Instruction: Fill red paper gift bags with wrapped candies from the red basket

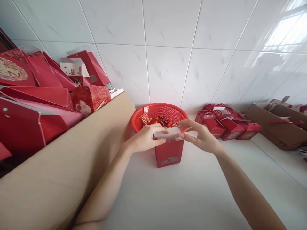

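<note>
At far left, a large cardboard box [79, 145] holds a crowd of red gift packages [54, 100], several folded into peaked or bag-like shapes and some printed with patterns; behind everything is a wall [168, 70] of pale, glossy tiles. Moving right, the person's left hand [146, 138] reaches in from below, its thumb and fingers bent and partly parted at the left side of the open top of a red box [169, 153]. That box stands upright on a white table [192, 191], in the middle of the view, with a white inner flap [169, 134] at its top and a cut-out window low on its near face. Just behind it sits a round red plastic basket [134, 119] containing small wrapped sweets [165, 120]. The right hand [200, 135] comes from the other side, fingers curved and thumb apart, at the box's upper right corner; how firmly either hand grips cannot be told. Farther right, small red gift boxes [231, 127] cluster near the wall, then a brown carton [275, 127] holds more red packaging.
</note>
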`<state>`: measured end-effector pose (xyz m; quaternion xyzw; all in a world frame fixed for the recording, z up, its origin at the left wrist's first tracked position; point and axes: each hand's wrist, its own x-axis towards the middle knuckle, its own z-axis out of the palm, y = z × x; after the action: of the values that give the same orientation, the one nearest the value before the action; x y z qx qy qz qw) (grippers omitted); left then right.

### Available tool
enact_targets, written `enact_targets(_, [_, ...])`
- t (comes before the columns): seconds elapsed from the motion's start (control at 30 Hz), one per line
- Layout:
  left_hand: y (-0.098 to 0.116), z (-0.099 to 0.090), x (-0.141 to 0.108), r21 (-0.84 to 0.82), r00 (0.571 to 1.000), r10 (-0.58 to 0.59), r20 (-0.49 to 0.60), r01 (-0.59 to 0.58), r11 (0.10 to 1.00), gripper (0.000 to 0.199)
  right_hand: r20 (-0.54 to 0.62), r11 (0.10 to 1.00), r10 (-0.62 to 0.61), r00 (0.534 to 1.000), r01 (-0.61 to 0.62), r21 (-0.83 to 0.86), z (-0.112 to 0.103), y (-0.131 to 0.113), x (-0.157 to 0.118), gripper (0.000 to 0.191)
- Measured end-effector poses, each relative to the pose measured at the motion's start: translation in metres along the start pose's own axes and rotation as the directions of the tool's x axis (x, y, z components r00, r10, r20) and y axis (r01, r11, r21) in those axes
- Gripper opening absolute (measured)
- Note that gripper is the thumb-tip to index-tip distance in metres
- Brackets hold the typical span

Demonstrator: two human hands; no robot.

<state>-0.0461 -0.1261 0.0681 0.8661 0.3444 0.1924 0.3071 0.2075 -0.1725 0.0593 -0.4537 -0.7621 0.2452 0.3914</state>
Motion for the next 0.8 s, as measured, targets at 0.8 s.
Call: enact_targets(0.8, [-0.001, -0.004, 0.000, 0.027, 0.783, 0.308, -0.541, -0.350, 0.936, 0.014, 0.099, 0.896, 0.003, 0.995, -0.047, 0.442, 0.017, -0.003, 0.009, 0.030])
